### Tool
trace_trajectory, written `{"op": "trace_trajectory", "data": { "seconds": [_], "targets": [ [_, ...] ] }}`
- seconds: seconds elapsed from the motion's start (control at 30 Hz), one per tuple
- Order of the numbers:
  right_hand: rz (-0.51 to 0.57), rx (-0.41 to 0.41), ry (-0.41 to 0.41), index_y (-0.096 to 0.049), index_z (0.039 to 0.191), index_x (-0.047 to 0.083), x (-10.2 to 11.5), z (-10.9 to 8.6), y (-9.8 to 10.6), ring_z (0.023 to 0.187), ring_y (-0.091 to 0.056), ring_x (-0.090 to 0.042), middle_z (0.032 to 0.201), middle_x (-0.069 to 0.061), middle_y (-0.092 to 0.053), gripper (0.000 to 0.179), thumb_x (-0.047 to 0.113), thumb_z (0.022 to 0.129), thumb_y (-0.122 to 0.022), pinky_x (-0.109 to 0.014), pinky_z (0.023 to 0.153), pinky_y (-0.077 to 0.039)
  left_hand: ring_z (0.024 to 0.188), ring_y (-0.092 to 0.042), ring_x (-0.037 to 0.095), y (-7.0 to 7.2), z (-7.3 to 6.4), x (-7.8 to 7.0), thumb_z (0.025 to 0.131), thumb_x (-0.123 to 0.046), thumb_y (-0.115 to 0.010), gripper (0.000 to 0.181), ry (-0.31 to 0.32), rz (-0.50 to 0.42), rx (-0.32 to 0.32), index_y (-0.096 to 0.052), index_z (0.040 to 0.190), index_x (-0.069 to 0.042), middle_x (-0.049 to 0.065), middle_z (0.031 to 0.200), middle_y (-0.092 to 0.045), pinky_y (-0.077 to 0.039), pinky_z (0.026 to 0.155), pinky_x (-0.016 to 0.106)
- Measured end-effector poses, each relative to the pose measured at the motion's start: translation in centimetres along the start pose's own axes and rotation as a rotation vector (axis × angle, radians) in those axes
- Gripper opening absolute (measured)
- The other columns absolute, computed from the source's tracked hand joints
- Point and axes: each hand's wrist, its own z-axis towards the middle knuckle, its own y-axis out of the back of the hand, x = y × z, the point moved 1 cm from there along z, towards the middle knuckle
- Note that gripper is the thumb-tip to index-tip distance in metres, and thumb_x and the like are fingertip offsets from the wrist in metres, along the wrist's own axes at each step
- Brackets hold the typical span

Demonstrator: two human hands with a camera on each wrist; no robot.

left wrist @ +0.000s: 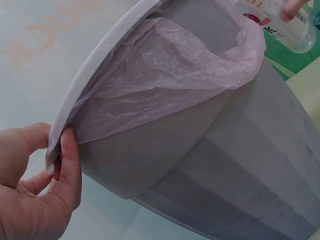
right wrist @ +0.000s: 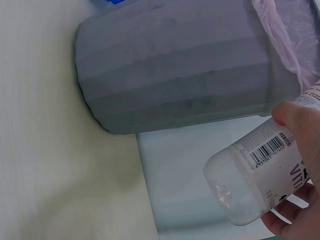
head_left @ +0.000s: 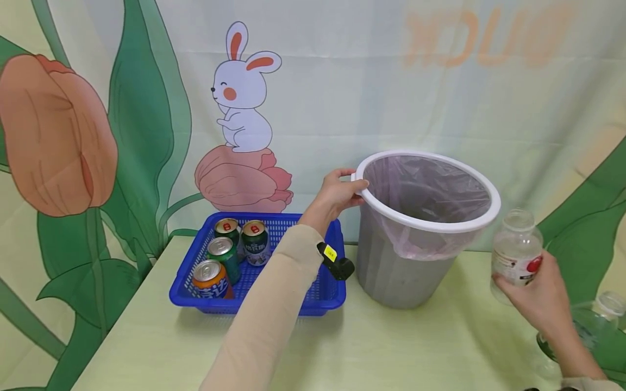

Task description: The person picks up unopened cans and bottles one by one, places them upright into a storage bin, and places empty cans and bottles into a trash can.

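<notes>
A grey trash can [head_left: 403, 271] with a white rim and a pinkish plastic bag liner [left wrist: 200, 65] stands on the table, tilted a little. My left hand [head_left: 339, 195] pinches the rim's left side, thumb on top and fingers underneath, as the left wrist view also shows [left wrist: 45, 180]. To the right of the can, my right hand [head_left: 540, 296] grips a clear plastic bottle [head_left: 517, 255] around its label. That bottle is upright, capless and raised to just below rim height. The right wrist view shows the bottle's base [right wrist: 235, 187] and a barcode.
A blue plastic basket [head_left: 337, 282] holds several drink cans, among them an orange can [head_left: 210, 277] and a green can [head_left: 224, 258]. Another clear bottle [head_left: 608, 307] stands at the table's right, partly behind my right forearm. A printed curtain [head_left: 332, 98] hangs behind the table.
</notes>
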Motion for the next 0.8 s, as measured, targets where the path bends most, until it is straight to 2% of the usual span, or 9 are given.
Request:
{"op": "trace_trajectory", "data": {
  "seconds": [0.13,0.33,0.4,0.6,0.8],
  "targets": [
    [-0.019,0.011,0.010,-0.052,0.107,0.002,0.4,0.5,0.7,0.070,-0.044,0.006,0.091,-0.015,-0.059,0.055,0.018,0.065,-0.082,-0.026,0.054,-0.039,0.070,-0.061,0.018,-0.1,0.0,0.0,0.085,-0.013,-0.066,0.047,0.002,0.000,0.001,-0.044,0.126,-0.014,0.013,0.101,-0.060,-0.055,0.064,0.025],
    [-0.049,0.042,0.004,-0.047,0.114,-0.002,1.1,1.3,1.7,0.080,-0.052,-0.028,0.098,-0.021,-0.056,0.062,0.020,0.067,-0.081,-0.037,0.057,-0.039,0.070,-0.061,0.017,-0.1,-0.1,-0.1,0.085,-0.013,-0.066,0.046,0.002,-0.001,0.001,-0.045,0.125,-0.015,0.013,0.100,-0.060,-0.055,0.063,0.024],
    [-0.056,0.053,-0.001,-0.046,0.116,-0.003,1.2,1.4,2.0,0.084,-0.052,-0.035,0.100,-0.023,-0.054,0.064,0.021,0.068,-0.080,-0.040,0.058,-0.040,0.070,-0.061,0.017,-0.1,-0.1,-0.1,0.085,-0.014,-0.066,0.045,0.001,-0.001,0.002,-0.045,0.125,-0.015,0.013,0.100,-0.060,-0.055,0.063,0.023],
    [-0.075,0.059,-0.001,-0.046,0.117,-0.004,1.6,1.8,2.5,0.084,-0.053,-0.039,0.101,-0.025,-0.054,0.066,0.022,0.068,-0.080,-0.046,0.059,-0.042,0.069,-0.061,0.017,-0.2,-0.1,-0.1,0.085,-0.014,-0.066,0.046,0.004,-0.005,0.003,-0.045,0.125,-0.015,0.013,0.100,-0.060,-0.055,0.063,0.024],
    [-0.081,0.040,0.038,-0.049,0.113,-0.004,2.3,2.6,3.1,0.080,-0.054,-0.038,0.097,-0.025,-0.056,0.062,0.018,0.065,-0.081,-0.041,0.057,-0.041,0.071,-0.061,0.017,-0.2,0.0,0.0,0.085,-0.015,-0.066,0.046,0.009,0.001,-0.007,-0.044,0.126,-0.015,0.013,0.101,-0.059,-0.055,0.065,0.024]
  ]
}}
